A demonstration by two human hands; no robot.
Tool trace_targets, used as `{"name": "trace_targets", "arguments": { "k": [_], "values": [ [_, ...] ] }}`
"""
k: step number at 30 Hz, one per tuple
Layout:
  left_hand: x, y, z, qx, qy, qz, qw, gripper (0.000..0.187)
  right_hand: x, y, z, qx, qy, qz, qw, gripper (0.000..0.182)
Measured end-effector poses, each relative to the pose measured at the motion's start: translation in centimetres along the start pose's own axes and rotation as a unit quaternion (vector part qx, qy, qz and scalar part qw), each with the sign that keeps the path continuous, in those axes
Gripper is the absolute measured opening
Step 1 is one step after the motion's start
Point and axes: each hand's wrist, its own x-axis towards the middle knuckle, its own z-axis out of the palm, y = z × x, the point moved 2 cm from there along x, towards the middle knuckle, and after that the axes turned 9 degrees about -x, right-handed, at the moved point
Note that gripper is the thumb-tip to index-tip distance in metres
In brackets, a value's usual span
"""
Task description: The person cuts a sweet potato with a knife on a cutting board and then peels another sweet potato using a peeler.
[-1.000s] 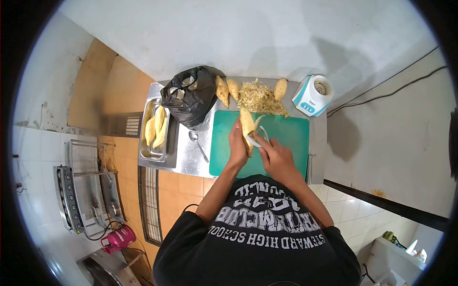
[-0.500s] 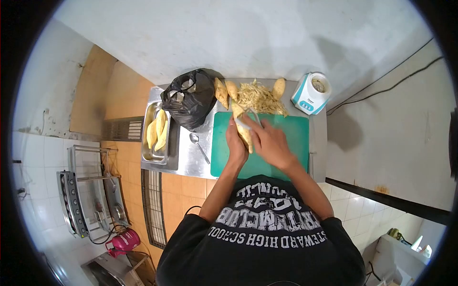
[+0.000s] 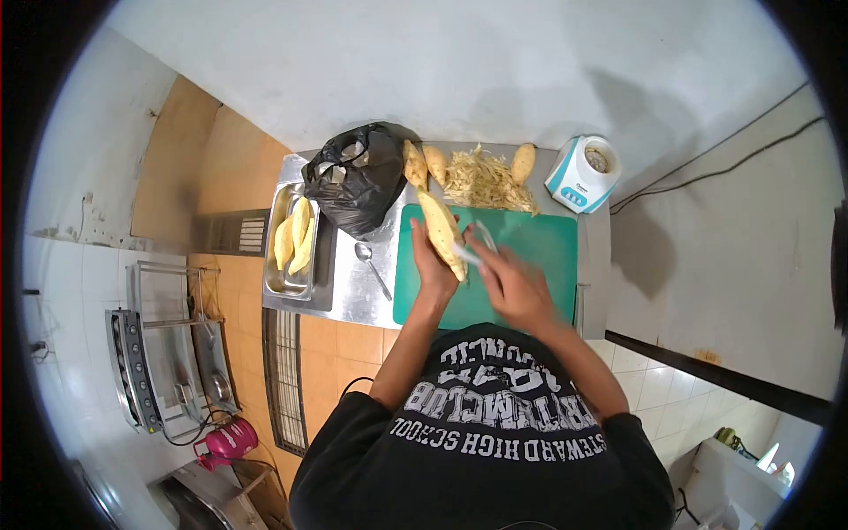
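Note:
A long, pale yellow tuber [image 3: 439, 231] lies tilted in my left hand [image 3: 433, 265], whose fingers wrap it from beneath. My right hand [image 3: 517, 290] is closed on a peeler [image 3: 481, 240], slightly smeared by motion, with its light-coloured end against the tuber's lower right side. Both hands are above a green cutting board [image 3: 539, 256]. Beyond the board lies a heap of peelings [image 3: 486, 181], with unpeeled tubers [image 3: 435, 163] to its left and another [image 3: 524, 163] to its right.
A steel tray [image 3: 287, 287] at the left holds several peeled tubers [image 3: 301, 234]. Next to it stands a black plastic bag [image 3: 362, 190], with a spoon [image 3: 373, 269] below. A white and turquoise appliance [image 3: 583, 174] stands at the back right, by the wall.
My right hand and the peeler have moved down and right along the tuber. More of the tuber's upper part now shows. The view has shifted slightly.

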Motion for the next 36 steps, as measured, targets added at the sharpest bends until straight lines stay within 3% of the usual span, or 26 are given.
{"name": "trace_targets", "arguments": {
  "k": [6, 13, 16, 20, 23, 26, 29, 31, 34, 36],
  "values": [
    [-0.3, -1.0, 2.5, 0.083, -0.020, -0.017, 0.996, 0.055, 5.8, 0.6, 0.3, -0.062, 0.055, -0.038, 0.996, 0.050],
    [3.7, 2.1, 5.9, 0.076, 0.040, 0.077, 0.993, 0.056, -0.5, 0.8, 1.8, -0.050, -0.037, 0.003, 0.998, 0.046],
    [4.5, 2.6, 6.0, 0.113, 0.044, 0.104, 0.987, 0.049, -1.8, 1.5, 1.6, 0.011, 0.017, 0.007, 1.000, 0.045],
    [2.5, -0.8, 4.4, 0.118, 0.004, 0.040, 0.992, 0.043, 2.1, 1.0, -1.7, 0.004, 0.078, 0.023, 0.997, 0.045],
    [-0.6, -1.9, 6.7, 0.216, -0.065, 0.029, 0.974, 0.042, 4.3, 0.6, -2.4, -0.054, 0.080, 0.018, 0.995, 0.046],
    [-0.6, -1.2, 7.5, 0.144, -0.050, 0.030, 0.988, 0.043, 4.4, 0.9, -1.6, -0.095, 0.093, -0.009, 0.991, 0.047],
    [0.9, 0.2, 7.1, 0.126, -0.024, 0.059, 0.990, 0.043, 1.7, 0.2, -0.4, -0.134, 0.029, 0.019, 0.990, 0.049],
    [2.4, 1.6, 6.4, 0.130, -0.006, 0.077, 0.989, 0.044, -0.7, 0.9, 1.1, -0.146, 0.052, -0.027, 0.988, 0.048],
    [3.6, 3.3, 6.4, 0.130, 0.020, 0.102, 0.986, 0.044, -2.9, 2.2, 2.8, -0.090, -0.008, 0.000, 0.996, 0.048],
    [3.9, 3.3, 5.4, 0.155, -0.007, 0.083, 0.984, 0.046, -1.7, 1.3, 0.9, -0.090, 0.027, 0.002, 0.996, 0.048]
  ]
}}
